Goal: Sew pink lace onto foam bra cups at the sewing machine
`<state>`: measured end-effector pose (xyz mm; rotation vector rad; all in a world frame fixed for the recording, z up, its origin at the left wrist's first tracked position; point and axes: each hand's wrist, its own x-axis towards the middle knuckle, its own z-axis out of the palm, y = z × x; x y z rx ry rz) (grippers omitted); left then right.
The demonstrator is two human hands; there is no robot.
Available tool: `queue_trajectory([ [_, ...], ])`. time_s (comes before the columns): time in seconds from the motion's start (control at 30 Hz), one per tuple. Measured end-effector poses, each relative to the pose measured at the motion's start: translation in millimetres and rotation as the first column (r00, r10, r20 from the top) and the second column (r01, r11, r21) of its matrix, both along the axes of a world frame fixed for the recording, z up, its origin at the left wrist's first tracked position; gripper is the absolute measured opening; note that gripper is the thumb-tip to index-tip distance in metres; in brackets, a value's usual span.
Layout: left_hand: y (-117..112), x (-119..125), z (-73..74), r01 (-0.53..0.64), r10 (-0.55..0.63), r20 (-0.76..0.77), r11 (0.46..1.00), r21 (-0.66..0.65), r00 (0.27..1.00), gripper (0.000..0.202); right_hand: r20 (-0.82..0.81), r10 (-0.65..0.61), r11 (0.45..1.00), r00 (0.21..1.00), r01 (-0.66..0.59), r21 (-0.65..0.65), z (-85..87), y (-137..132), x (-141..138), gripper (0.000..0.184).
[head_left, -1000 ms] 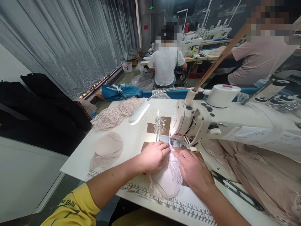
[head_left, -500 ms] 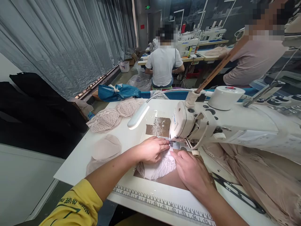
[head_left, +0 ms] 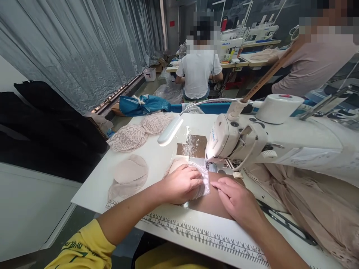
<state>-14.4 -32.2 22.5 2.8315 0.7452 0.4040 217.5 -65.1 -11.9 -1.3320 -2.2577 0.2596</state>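
Note:
Under the needle area of the white sewing machine [head_left: 223, 138] lies a pale lace bra cup [head_left: 205, 183], its straight edge running toward me. My left hand [head_left: 182, 183] rests flat on it, fingers stretched toward the needle and hiding much of the cup. To the right, my right hand [head_left: 235, 196] lies on the brown surface [head_left: 209, 201], its index finger pointing at the lace edge, just beside it. I see nothing held in that hand.
Lace cups [head_left: 127, 138] lie at the table's far left, with smooth beige cups [head_left: 130, 170] nearer. A lamp [head_left: 170, 130] arches above. A ruler strip [head_left: 196, 233] lines the front edge. Beige fabric [head_left: 308, 209] lies right, beside a black slotted bar [head_left: 288, 222]. A person [head_left: 199, 73] sits ahead.
The lace cup has turned, and its straight edge now faces right. My left hand has shifted over it; my right hand has drawn slightly away from the needle. The view has shifted slightly.

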Motion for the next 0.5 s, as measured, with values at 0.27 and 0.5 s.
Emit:
queue_trajectory([
  [0.27,-4,8,-15.2,-0.090,0.091,-0.022,0.995,0.035,0.996,0.031,0.087,0.088,0.994,0.992,-0.081,-0.075,10.2,-9,4,0.032],
  [0.5,-3,7,-17.3,-0.125,0.127,0.047,0.992,-0.034,0.991,0.022,0.066,0.065,0.998,0.996,-0.065,-0.013,5.9,-22,-1,0.031],
])
